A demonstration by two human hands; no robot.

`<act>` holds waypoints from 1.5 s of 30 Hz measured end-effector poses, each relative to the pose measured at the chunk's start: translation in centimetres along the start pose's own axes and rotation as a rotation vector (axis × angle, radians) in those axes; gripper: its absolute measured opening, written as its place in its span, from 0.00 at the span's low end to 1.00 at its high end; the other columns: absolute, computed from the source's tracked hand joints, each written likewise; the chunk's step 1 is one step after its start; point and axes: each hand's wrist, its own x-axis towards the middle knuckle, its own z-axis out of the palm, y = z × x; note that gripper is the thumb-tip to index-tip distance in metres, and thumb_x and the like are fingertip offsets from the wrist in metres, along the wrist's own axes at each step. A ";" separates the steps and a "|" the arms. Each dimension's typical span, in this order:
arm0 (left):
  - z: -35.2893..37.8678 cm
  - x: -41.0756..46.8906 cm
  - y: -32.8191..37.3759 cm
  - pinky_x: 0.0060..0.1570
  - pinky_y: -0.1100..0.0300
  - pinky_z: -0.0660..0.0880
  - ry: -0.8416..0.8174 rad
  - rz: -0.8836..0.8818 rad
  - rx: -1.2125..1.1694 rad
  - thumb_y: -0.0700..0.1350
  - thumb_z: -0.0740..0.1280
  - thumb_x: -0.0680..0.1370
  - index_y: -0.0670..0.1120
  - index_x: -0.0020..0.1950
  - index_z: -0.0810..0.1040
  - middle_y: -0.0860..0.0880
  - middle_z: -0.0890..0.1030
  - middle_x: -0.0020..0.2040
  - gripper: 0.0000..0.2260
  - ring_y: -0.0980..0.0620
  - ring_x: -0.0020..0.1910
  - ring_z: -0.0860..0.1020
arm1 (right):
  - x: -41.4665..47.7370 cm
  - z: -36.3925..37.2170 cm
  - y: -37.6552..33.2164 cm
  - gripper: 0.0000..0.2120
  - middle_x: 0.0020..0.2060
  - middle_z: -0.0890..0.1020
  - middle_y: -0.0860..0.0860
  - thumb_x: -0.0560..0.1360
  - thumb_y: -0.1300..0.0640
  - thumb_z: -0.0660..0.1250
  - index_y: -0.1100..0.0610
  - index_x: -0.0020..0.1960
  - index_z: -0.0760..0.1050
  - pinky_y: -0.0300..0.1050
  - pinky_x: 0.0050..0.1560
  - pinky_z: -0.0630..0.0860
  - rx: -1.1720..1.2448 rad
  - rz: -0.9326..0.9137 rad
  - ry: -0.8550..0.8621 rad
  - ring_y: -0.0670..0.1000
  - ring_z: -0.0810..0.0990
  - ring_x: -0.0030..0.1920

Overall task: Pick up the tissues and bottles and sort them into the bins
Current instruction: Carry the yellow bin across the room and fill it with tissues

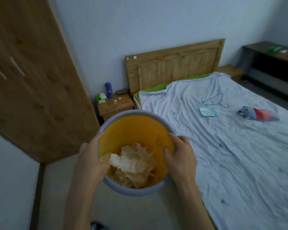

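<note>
A round bin (133,125) with a grey-blue rim and yellow inside is held up in front of me. Crumpled white tissues (135,165) fill its bottom. My left hand (90,161) grips the bin's left rim, thumb over the edge. My right hand (179,156) grips the right rim, with its thumb inside the yellow wall. A blue bottle (109,90) stands on the wooden nightstand (116,106) behind the bin, beside a green-and-white tissue pack (101,97).
A bed (231,138) with a rumpled pale sheet fills the right side; a small packet (208,112), a blue hanger (214,98) and a soft toy (258,113) lie on it. A wooden wardrobe (32,80) stands at left, a dark desk (273,53) at far right.
</note>
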 end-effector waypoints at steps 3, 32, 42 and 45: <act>2.7 -3.2 5.4 0.39 0.52 0.74 -0.059 0.092 0.012 0.34 0.76 0.74 0.67 0.79 0.62 0.52 0.66 0.60 0.43 0.49 0.50 0.73 | -2.4 -6.9 4.5 0.25 0.64 0.74 0.43 0.78 0.51 0.68 0.41 0.74 0.73 0.52 0.52 0.80 0.026 0.048 0.088 0.49 0.80 0.56; 36.0 -45.1 42.6 0.36 0.55 0.83 -1.226 1.145 0.127 0.31 0.72 0.72 0.71 0.76 0.60 0.54 0.65 0.61 0.46 0.54 0.47 0.74 | -39.0 -47.1 31.0 0.23 0.58 0.74 0.43 0.79 0.48 0.73 0.43 0.73 0.75 0.40 0.44 0.77 -0.237 1.056 1.221 0.44 0.77 0.49; 41.1 -56.4 46.2 0.38 0.61 0.77 -1.459 1.323 0.348 0.34 0.74 0.72 0.66 0.81 0.58 0.53 0.65 0.63 0.46 0.56 0.51 0.73 | -46.5 -50.4 35.1 0.20 0.59 0.77 0.46 0.81 0.51 0.70 0.46 0.72 0.77 0.36 0.42 0.73 -0.226 1.298 1.335 0.45 0.79 0.51; 42.8 -60.2 47.1 0.36 0.64 0.74 -1.428 1.336 0.375 0.34 0.73 0.72 0.64 0.82 0.58 0.53 0.66 0.63 0.46 0.56 0.50 0.72 | -48.2 -52.4 38.6 0.20 0.60 0.76 0.46 0.81 0.53 0.69 0.46 0.73 0.77 0.32 0.39 0.68 -0.186 1.324 1.317 0.45 0.78 0.50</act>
